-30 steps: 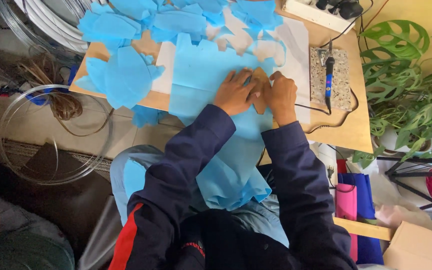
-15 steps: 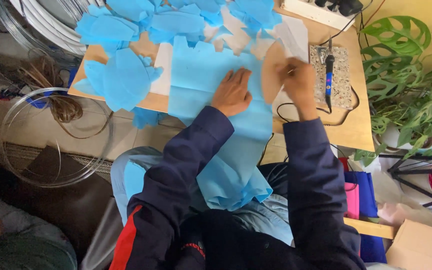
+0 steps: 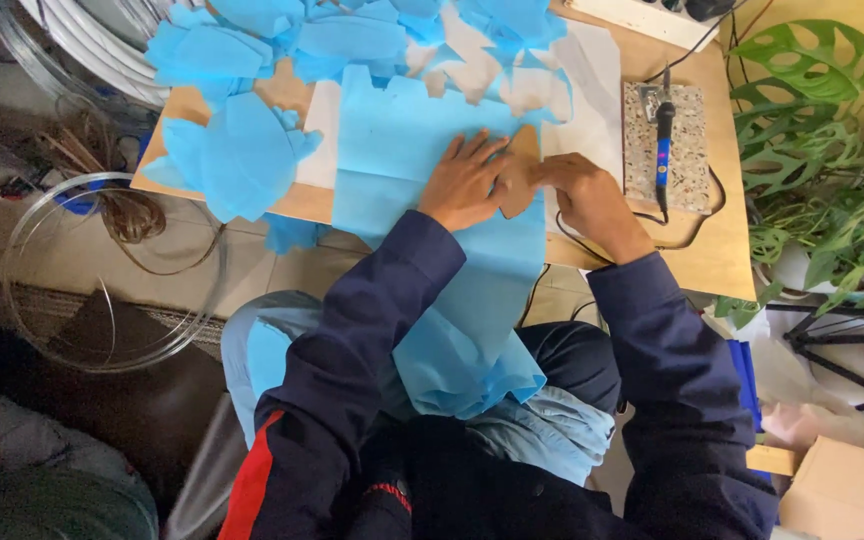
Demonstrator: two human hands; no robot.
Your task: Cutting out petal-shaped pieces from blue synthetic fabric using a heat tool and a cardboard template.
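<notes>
A long light-blue fabric sheet (image 3: pixel 402 130) lies across the wooden table (image 3: pixel 712 250) and hangs down into my lap. A brown cardboard template (image 3: pixel 520 178) rests on the sheet. My left hand (image 3: pixel 464 182) lies flat with its fingers spread, pressing the sheet and the template's left edge. My right hand (image 3: pixel 584 192) grips the template's right side with curled fingers. White paper (image 3: pixel 582 110) shows beneath the sheet's right edge.
Several cut blue pieces (image 3: pixel 242 150) are piled at the table's left and far side. A blue-handled hot tool (image 3: pixel 663 140) rests on a speckled tile (image 3: pixel 690 170), its cord trailing off. A leafy plant (image 3: pixel 832 130) stands to the right and wire coils (image 3: pixel 102 270) lie on the floor to the left.
My right hand had carried the template to the right, off the sheet. It has now set it back on the blue sheet beside my left hand, which barely moved.
</notes>
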